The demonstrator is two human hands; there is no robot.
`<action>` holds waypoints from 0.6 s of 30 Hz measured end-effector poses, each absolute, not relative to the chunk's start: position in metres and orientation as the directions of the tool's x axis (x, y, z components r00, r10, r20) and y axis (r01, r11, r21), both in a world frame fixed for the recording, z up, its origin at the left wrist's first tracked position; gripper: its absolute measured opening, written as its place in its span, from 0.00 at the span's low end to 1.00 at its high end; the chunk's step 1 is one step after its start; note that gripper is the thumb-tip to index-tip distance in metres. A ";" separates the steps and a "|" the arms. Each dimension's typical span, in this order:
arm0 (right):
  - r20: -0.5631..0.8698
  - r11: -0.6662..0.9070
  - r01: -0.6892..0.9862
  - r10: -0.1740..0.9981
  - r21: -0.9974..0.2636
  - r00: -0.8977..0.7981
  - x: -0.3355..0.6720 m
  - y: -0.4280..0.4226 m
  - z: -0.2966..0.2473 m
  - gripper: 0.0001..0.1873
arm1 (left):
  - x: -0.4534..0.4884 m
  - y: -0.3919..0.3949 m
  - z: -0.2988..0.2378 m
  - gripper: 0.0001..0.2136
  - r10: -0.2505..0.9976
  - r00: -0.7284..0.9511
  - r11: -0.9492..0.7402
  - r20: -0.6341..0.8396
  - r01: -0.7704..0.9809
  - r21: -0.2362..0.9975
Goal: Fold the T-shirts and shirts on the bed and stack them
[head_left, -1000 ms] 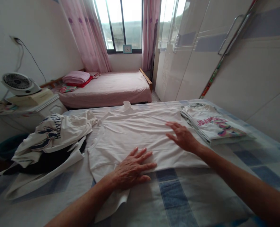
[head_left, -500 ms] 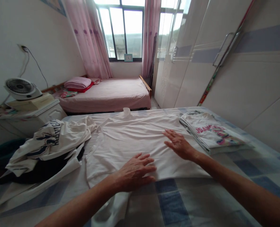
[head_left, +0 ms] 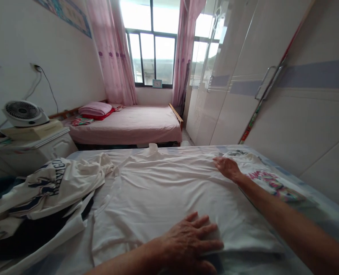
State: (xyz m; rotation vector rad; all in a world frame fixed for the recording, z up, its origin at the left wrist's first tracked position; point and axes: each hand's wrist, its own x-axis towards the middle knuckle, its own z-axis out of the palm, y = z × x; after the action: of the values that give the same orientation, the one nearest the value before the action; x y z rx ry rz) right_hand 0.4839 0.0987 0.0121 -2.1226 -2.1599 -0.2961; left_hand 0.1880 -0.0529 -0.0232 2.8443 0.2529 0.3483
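A white shirt (head_left: 163,187) lies spread flat across the bed in front of me, its collar pointing away. My left hand (head_left: 190,241) rests flat on the shirt's near hem with the fingers stretched out. My right hand (head_left: 227,167) lies palm down at the shirt's far right edge, fingers extended, just beside a folded white T-shirt with pink lettering (head_left: 268,183). Neither hand holds anything.
A heap of unfolded white and dark clothes (head_left: 43,191) sits on the left of the bed. A fan (head_left: 23,113) stands on a white cabinet at left. A pink bed (head_left: 129,124) lies under the window. Wardrobe doors (head_left: 244,76) run along the right.
My right hand has slid farther away along the shirt toward its right shoulder. My left hand stays flat on the near hem. The view has tilted upward and moved closer.
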 end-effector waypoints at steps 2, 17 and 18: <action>0.224 0.010 0.996 0.974 0.093 -0.031 0.479 0.125 0.017 0.21 | 0.188 -0.050 -0.023 0.26 0.191 0.955 -0.960 0.227 0.133 0.248; 0.267 -0.008 0.979 0.963 0.204 -0.047 0.473 0.202 0.001 0.14 | 0.194 -0.041 -0.034 0.19 0.130 0.958 -0.989 0.255 0.145 -0.042; 0.266 -0.018 0.981 0.963 0.193 -0.035 0.472 0.204 0.000 0.14 | 0.194 -0.041 -0.033 0.19 0.128 0.960 -0.988 0.249 0.144 -0.049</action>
State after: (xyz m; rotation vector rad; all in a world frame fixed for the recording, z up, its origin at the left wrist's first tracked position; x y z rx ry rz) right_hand 0.4718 0.2037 -0.0002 -2.1441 -2.1628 -0.5077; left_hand 0.1937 -0.0412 -0.0331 3.1763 0.2208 0.3972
